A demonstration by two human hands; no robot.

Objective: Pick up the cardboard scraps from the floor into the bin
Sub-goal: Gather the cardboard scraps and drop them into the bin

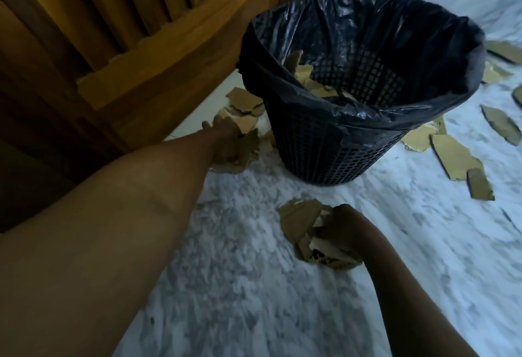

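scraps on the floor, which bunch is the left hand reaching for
The pile between the wooden door and the bin; the left hand rests on it. The other loose scraps lie right of the bin.

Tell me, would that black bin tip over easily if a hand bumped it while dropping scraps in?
Probably fairly easily. The bin is a mesh basket, narrower at its base than at its rim, so likely light and top-heavy. Only a few cardboard scraps lie inside, adding little weight. The marble-like floor looks smooth, so it might slide rather than topple.
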